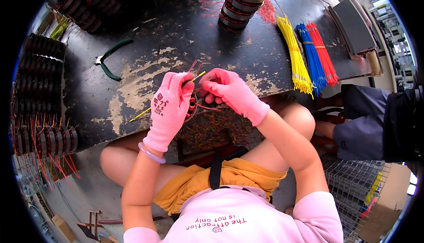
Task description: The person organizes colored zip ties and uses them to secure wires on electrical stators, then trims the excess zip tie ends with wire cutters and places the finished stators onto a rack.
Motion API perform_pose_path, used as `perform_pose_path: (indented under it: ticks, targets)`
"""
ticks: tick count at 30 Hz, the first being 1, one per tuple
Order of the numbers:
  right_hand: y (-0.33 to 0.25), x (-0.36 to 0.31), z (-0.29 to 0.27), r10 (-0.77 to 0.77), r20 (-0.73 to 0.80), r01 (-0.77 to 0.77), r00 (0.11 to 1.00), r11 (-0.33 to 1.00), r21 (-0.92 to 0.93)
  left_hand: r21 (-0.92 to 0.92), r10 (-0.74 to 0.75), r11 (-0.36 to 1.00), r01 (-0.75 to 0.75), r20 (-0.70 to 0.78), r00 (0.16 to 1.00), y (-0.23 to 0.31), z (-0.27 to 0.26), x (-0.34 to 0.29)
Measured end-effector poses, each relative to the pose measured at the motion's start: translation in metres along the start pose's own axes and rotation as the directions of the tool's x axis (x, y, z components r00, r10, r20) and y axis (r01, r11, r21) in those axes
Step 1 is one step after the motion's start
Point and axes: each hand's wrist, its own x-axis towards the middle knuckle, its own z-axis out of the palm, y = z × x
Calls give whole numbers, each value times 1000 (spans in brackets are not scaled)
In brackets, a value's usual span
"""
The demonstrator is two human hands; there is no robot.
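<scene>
Both of my hands wear pink gloves and meet near the table's front edge. My left hand (170,104) is closed on a thin yellow wire (140,114), whose ends stick out on both sides of the fingers. Just below the fingertips is a round motor stator (192,108) with red windings, mostly hidden by the hands. Beside it, my right hand (232,90) has its fingers curled together; what they pinch, if anything, is too small to make out. Thin red leads (210,108) poke out around the hands.
Green-handled pliers (108,60) lie on the worn black table (176,31). Stacked stators (243,2) stand at the back, more (44,79) at left. Yellow (293,53), blue (312,53) and red (322,51) wire bundles lie at right. Another person's dark-clothed legs (360,124) are close by.
</scene>
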Motion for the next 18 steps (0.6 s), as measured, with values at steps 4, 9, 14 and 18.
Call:
perform_pose_path:
  ticks: [4,9,14,18]
  targets:
    - [8,-27,11,-281,-179,247,943,950,-188,36,-22,999,20,51,998,2,-3,1]
    - [6,-25,9,-780,-31,488,625,422,-764,61,30,997,-36,100,995,5,-8,3]
    - [-3,-21,7,-582,-49,457,812,686,-566,95,31,994,-44,134,991,14,-9,6]
    - [-12,-21,5,-476,-44,388,878,763,-518,70,7,997,-17,133,991,14,-6,7]
